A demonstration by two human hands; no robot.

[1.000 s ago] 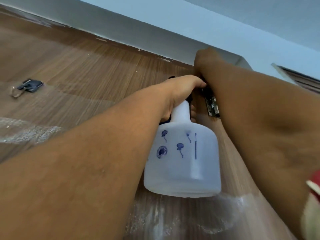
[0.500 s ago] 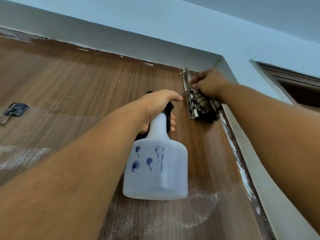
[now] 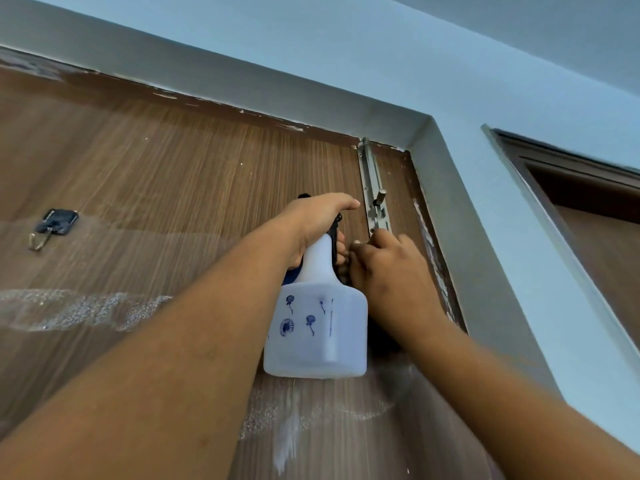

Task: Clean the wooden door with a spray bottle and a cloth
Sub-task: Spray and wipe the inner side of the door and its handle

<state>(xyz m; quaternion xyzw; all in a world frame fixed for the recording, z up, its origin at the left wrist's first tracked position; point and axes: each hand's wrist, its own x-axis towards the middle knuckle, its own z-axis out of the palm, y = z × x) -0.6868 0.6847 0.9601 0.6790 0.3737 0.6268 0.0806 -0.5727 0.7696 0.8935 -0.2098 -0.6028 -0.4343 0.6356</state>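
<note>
Wooden door [image 3: 173, 188] | right hand [image 3: 391, 271] lower, below latch [image 3: 375, 202] | fingers' grip unclear

Wall hook [image 3: 52, 226] at left; metal latch [image 3: 375, 199].

One spray bottle [image 3: 317, 327], one door [image 3: 156, 174], two hands, one bolt [image 3: 374, 192], one hook [image 3: 52, 226].

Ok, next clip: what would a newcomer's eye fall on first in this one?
First the white spray bottle with blue flower prints at centre frame, gripped at its neck by the left hand against the wooden door. Next the right hand just right of it, below the metal latch bolt near the door's top corner. Foamy wet streaks cross the door lower down.
</note>
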